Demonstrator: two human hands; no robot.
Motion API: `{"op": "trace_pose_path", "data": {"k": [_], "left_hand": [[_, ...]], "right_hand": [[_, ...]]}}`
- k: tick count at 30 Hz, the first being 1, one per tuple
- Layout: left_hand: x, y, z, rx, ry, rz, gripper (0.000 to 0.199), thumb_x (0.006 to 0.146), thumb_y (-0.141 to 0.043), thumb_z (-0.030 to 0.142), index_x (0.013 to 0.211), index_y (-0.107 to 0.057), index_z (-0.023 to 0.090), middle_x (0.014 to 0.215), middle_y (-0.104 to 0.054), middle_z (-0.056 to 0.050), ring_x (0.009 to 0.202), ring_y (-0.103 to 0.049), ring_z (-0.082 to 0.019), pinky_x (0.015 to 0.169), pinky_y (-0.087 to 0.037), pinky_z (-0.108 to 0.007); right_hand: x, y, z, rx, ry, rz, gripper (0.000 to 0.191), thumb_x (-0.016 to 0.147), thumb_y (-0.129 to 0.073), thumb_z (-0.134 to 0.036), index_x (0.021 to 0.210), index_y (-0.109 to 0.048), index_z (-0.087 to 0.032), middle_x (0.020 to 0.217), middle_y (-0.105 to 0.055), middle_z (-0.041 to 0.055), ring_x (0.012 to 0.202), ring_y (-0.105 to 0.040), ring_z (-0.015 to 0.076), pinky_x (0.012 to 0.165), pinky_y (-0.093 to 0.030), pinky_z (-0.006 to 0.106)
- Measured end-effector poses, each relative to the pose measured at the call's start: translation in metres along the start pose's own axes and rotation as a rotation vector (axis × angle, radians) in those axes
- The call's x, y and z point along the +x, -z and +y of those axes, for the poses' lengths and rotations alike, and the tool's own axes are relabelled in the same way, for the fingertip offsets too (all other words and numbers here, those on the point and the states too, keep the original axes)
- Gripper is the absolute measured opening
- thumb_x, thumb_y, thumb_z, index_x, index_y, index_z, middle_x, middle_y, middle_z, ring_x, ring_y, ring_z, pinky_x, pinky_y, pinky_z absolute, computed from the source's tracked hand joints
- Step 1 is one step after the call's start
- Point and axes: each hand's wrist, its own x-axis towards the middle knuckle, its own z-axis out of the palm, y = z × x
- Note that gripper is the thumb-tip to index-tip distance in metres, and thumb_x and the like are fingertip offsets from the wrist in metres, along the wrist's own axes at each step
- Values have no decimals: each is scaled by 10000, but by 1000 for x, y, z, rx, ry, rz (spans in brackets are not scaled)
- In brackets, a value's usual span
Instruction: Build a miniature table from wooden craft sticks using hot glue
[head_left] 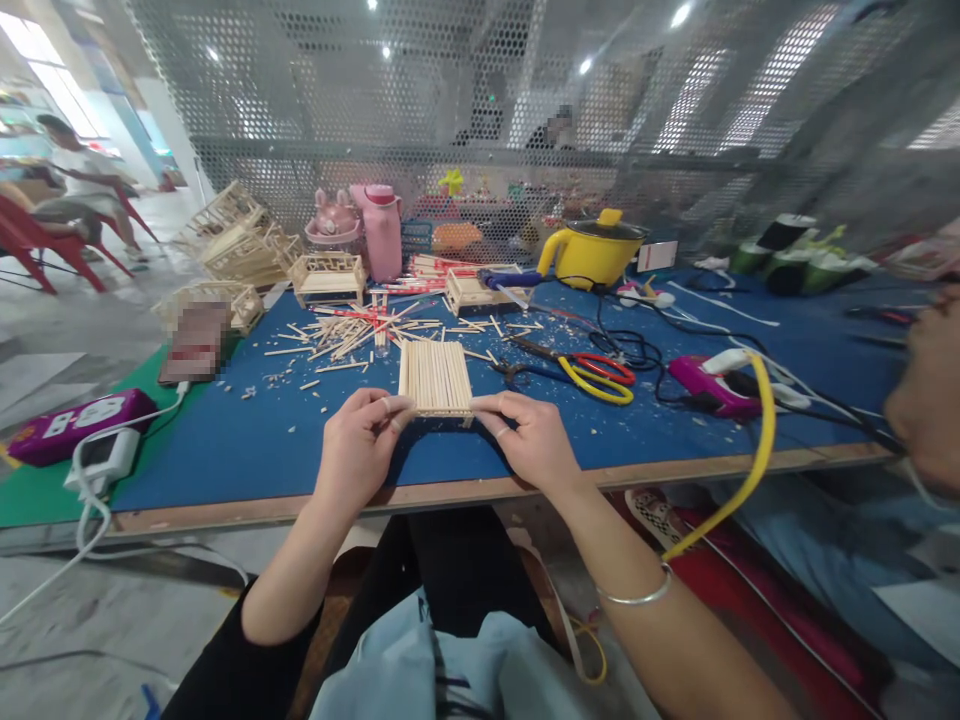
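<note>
A small panel of wooden sticks (pixel 435 375), laid side by side, is held just over the blue table mat near its front edge. My left hand (pixel 364 435) pinches its near left corner between thumb and fingers. At the near right corner, my right hand (pixel 529 435) pinches it the same way. White tape or bands wrap some fingertips. Beyond the panel lies a heap of loose wooden sticks (pixel 345 335). To its right are scissors with red and yellow handles (pixel 596 378) and dark-blue-handled pliers (pixel 517 375).
Small stick-built frames (pixel 328 278) stand at the back, beside a pink bottle (pixel 382 230) and a yellow pot (pixel 596 255). A purple power strip (pixel 82 425) and a phone (pixel 196 340) lie left. Cables and a purple socket block (pixel 712 385) are right, near another person's arm (pixel 926 390).
</note>
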Motion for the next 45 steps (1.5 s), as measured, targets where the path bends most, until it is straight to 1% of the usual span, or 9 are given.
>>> {"op": "trace_pose_path", "data": {"k": [8,15,19,21,28,33,36,40,45], "left_hand": [[-2,-1,-3,28,5,14,205,843,-573,326,895,-732,207,873,-659,-34,763,-617,-143,690,-475,-252],[-1,-2,-3,31,28,35,201,834,-579,336,892,-730,216,868,-669,-25,787,-624,-149,697,-481,-253],[-1,-2,-3,31,31,41,190,833,-578,324,888,-729,223,871,-670,-21,794,-624,-148,707,-484,-255],[-2,-2,-3,31,21,38,190,836,-578,322,895,-728,221,873,-667,-22,786,-621,-146,703,-482,-256],[-2,-3,-2,33,-7,39,203,846,-576,318,910,-728,199,878,-665,-36,767,-618,-142,691,-478,-251],[-2,-3,-1,66,-23,28,208,851,-569,319,921,-726,201,869,-659,-38,745,-609,-141,676,-477,-256],[-2,-3,-1,67,-28,31,205,856,-560,314,917,-722,205,870,-659,-37,746,-613,-140,678,-479,-255],[-1,-3,-1,78,-31,39,202,850,-569,310,907,-724,194,865,-665,-38,757,-619,-145,678,-482,-250],[-1,-4,-1,75,-27,43,190,842,-585,302,900,-730,194,859,-668,-37,746,-623,-142,670,-486,-247]], "right_hand": [[0,1,-1,87,-115,-68,192,762,-634,-155,923,-718,-217,885,-744,17,793,-688,169,771,-541,305],[-1,-1,4,69,-30,-88,183,797,-616,-177,946,-706,-234,928,-720,19,863,-664,164,820,-512,308],[0,-6,2,63,-101,-87,591,689,-726,-216,1242,-520,-253,948,-686,22,827,-638,166,764,-510,304],[2,-8,0,61,-135,-107,705,681,-730,-214,1314,-424,-262,939,-699,14,845,-643,176,788,-495,314],[6,-7,-3,70,-155,-152,640,749,-632,-138,1333,-399,-253,829,-723,-14,776,-663,156,772,-467,284],[3,-6,-1,3,-131,-170,474,764,-635,-161,1216,-529,-257,889,-721,4,826,-666,172,779,-476,292],[1,-7,-1,-46,-92,-143,432,777,-646,-181,1194,-565,-263,959,-715,17,858,-663,180,796,-484,300],[-1,-8,0,-139,-22,-87,282,801,-649,-208,1080,-640,-248,955,-709,28,865,-644,196,805,-482,326],[-1,-9,1,-181,126,-22,219,808,-640,-184,1023,-659,-223,937,-683,46,917,-603,211,834,-474,354]]}}
